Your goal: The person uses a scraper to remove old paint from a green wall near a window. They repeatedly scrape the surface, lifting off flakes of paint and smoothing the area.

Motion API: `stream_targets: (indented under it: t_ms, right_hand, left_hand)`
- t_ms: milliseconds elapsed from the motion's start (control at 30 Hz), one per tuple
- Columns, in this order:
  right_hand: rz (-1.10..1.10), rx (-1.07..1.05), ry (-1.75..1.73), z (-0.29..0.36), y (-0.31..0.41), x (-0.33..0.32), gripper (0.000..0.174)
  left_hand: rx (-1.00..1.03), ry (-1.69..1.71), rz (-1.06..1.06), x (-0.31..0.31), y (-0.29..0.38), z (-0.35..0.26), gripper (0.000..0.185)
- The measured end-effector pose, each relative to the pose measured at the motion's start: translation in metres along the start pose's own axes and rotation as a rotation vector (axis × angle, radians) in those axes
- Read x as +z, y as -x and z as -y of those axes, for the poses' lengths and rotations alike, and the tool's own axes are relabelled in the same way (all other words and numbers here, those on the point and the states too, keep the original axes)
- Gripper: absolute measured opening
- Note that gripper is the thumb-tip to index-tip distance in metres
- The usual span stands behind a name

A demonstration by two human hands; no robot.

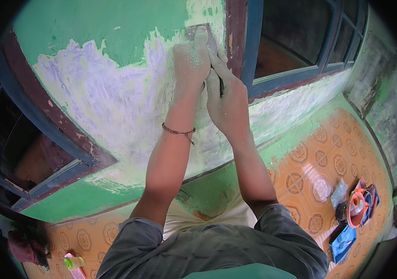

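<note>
Both my hands, dusted with pale powder, meet on a flat scraper (pixel 210 37) held against the wall (pixel 93 80) beside the window frame. My left hand (pixel 192 61) presses its thumb on the scraper's blade; most of its fingers are hidden. My right hand (pixel 227 90) is wrapped round the dark handle, with fingers reaching up along the tool. Green paint (pixel 114 21) covers the upper wall, with ragged edges; below it lies a bared whitish and pale violet surface. A braided bracelet (pixel 178 131) circles my left wrist.
Windows stand at right (pixel 289 78) and left (pixel 62 174). On the tiled floor (pixel 310 209) lie flakes of green debris, an orange bucket (pixel 357 209), a blue tray (pixel 343 242) and a plastic bag (pixel 339 193). A lidded bottle (pixel 74 262) and dark red cloth (pixel 25 247) are at lower left.
</note>
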State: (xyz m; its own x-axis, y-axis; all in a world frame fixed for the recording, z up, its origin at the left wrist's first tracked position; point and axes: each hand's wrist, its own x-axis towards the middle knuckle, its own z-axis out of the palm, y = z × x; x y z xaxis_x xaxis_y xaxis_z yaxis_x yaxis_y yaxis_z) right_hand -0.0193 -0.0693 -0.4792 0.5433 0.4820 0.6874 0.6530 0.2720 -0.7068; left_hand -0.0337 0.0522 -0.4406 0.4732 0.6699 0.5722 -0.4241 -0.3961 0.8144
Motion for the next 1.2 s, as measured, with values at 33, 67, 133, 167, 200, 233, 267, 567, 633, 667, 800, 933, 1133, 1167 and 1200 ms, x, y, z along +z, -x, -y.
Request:
stream_targets:
  t_ms: [33,67,133,167,200,233,267,567,633,667,800,933,1133,1167,1200]
  right_hand:
    - [-0.006,0.000,-0.005,0.000,-0.001,0.000,0.043]
    - [-0.029,-0.050,0.017,0.001,-0.001,0.002,0.043]
    - [-0.048,-0.090,0.026,0.001,-0.004,0.003,0.044]
    - [-0.043,-0.080,0.013,0.001,-0.004,0.003,0.044]
    - [-0.011,0.002,0.033,0.001,-0.005,0.003,0.044]
    - [-0.030,-0.076,0.001,0.001,-0.004,0.003,0.044]
    - [-0.020,-0.088,0.001,0.001,-0.006,0.003,0.044]
    - [0.008,-0.078,-0.012,-0.005,-0.008,0.000,0.044]
    - [0.000,-0.096,0.011,-0.007,-0.008,0.000,0.045]
    - [-0.021,-0.131,0.048,-0.008,-0.006,0.001,0.047]
    - [0.010,-0.024,0.081,-0.012,0.019,0.005,0.046]
    - [0.014,-0.029,-0.024,-0.021,0.031,0.010,0.044]
    - [-0.096,-0.232,0.171,-0.026,0.016,0.019,0.051]
    - [-0.127,-0.330,0.243,-0.024,0.016,0.020,0.050]
    - [-0.159,-0.386,0.239,-0.022,0.017,0.020,0.050]
  left_hand:
    - [-0.069,-0.043,-0.031,0.000,-0.001,0.002,0.049]
    - [-0.053,-0.053,-0.055,0.000,-0.003,0.002,0.049]
    - [0.029,-0.123,-0.107,0.001,-0.005,0.000,0.050]
    - [0.092,-0.183,-0.136,0.002,-0.004,-0.001,0.050]
    - [0.064,-0.266,-0.148,0.002,-0.004,-0.003,0.051]
    - [0.082,-0.167,-0.111,0.001,-0.004,-0.005,0.051]
    - [0.014,-0.090,-0.061,0.001,-0.002,-0.006,0.051]
    - [-0.032,-0.125,-0.105,0.001,-0.006,-0.008,0.052]
    - [-0.070,-0.145,-0.084,0.000,-0.009,-0.005,0.051]
    - [-0.042,-0.218,-0.085,0.000,-0.004,-0.002,0.050]
    - [0.013,-0.115,-0.180,-0.002,0.025,0.015,0.050]
    - [-0.104,-0.268,-0.101,-0.011,0.028,0.021,0.054]
    - [-0.047,-0.267,-0.123,-0.016,0.020,0.007,0.057]
    - [-0.015,-0.251,-0.138,-0.015,0.023,0.005,0.057]
    - [-0.065,-0.257,-0.139,-0.016,0.023,0.003,0.057]
